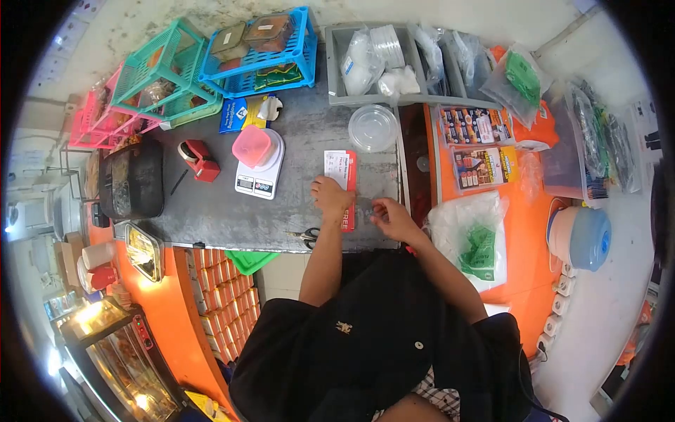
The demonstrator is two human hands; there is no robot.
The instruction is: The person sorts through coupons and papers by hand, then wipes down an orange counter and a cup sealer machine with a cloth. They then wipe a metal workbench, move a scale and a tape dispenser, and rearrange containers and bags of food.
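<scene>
My left hand (330,195) lies over a red and white printed leaflet (349,169) on the dark grey counter, its fingers spread on the paper. Just to the right, my right hand (392,218) has thumb and fingers pinched together near the leaflet's edge. A small greyish strip seems to run between the two hands, too faint to name. Below my left hand, scissors (304,235) rest by the counter's front edge. A round clear plastic container (373,128) stands above the leaflet.
A white kitchen scale (264,179) bears a pink plastic box (254,146). Left of it are a red tape dispenser (199,160) and a black bag (132,179). Baskets (211,88) and a grey bin (337,88) line the back. Plastic bags (467,239) cover part of the orange counter.
</scene>
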